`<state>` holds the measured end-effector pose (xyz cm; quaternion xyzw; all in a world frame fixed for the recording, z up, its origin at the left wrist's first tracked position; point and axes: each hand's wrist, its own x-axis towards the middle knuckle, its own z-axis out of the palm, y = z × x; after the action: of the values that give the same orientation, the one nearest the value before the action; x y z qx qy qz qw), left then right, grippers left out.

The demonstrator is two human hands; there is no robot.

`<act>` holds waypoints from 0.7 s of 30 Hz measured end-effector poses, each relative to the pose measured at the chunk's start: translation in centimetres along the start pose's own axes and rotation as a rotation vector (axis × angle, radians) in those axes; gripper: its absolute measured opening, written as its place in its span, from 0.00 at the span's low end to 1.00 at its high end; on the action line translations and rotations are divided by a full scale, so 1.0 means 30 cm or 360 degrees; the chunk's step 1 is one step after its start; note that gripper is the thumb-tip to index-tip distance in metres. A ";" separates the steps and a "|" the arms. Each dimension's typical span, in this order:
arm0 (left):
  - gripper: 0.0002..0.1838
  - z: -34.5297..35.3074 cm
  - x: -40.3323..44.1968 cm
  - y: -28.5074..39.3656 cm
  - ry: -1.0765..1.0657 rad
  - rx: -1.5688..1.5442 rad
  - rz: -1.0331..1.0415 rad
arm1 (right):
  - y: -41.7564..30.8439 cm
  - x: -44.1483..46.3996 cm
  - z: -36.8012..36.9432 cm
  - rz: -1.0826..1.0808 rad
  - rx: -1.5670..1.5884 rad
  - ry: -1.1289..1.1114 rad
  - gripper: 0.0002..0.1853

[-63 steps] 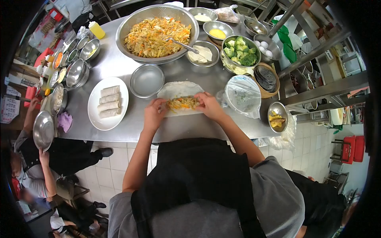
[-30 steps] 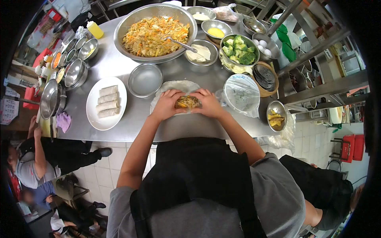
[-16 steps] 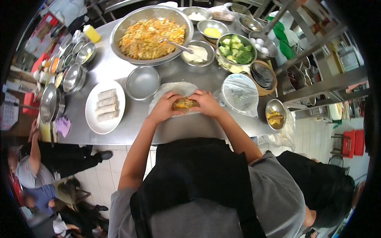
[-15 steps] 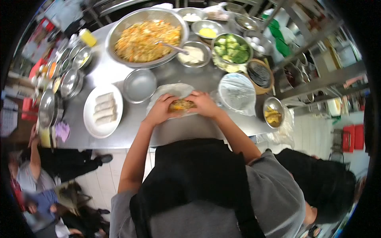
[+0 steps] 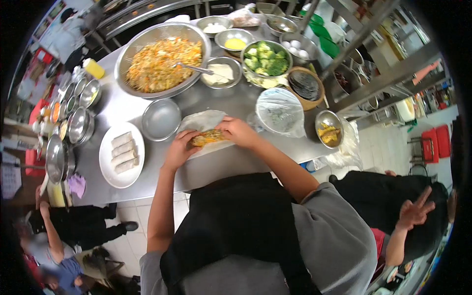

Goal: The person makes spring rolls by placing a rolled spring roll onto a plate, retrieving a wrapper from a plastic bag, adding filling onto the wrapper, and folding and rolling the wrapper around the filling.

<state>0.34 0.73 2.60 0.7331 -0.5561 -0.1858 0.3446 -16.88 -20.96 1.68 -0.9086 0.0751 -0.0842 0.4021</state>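
- Currently, left hand (image 5: 181, 147) half curled, fingertips at left end of filling (image 5: 210, 137); can't tell if it pinches the wrapper (image 5: 204, 119).
- Right hand (image 5: 239, 132) half curled at filling's right end; can't tell its grip either.
- Filling: shredded strip on the wrapper, between both hands, center of frame, over the table (image 5: 216, 164).
- Wrapper: pale, thin, spread past the filling's far side.
- Plate (image 5: 105, 152): left of center, white, four rolls (image 5: 123, 148) in a column.
- Bowl (image 5: 161, 119): just up-left of hands.
- Colander (image 5: 147, 37): upper left, heaped with shredded mix (image 5: 162, 66); spoon (image 5: 194, 68) across its right rim.
- Broccoli (image 5: 265, 60): top, right of center.
- Tub (image 5: 280, 112): plastic-covered, right of right hand.
- Co-worker's hand (image 5: 414, 214): right side, raised, two fingers up.
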 end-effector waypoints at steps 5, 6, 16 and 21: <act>0.28 0.030 -0.013 -0.004 0.0133 0.0041 0.0011 | -0.035 0.014 -0.014 -0.0109 -0.0061 0.0047 0.15; 0.28 0.034 -0.014 0.003 0.0144 0.0021 -0.0003 | -0.057 0.016 -0.026 -0.0117 -0.0097 0.0013 0.16; 0.31 0.093 0.023 -0.046 0.0166 0.0142 0.0044 | -0.013 0.060 0.106 -0.0282 -0.0277 -0.0048 0.25; 0.32 0.030 -0.014 -0.007 0.0191 0.0047 0.0072 | -0.039 0.016 0.019 -0.0187 -0.0290 0.0002 0.28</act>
<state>-0.23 0.88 1.77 0.7352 -0.5536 -0.1254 0.3705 -16.21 -19.86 2.23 -0.9442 0.0293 -0.1009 0.3122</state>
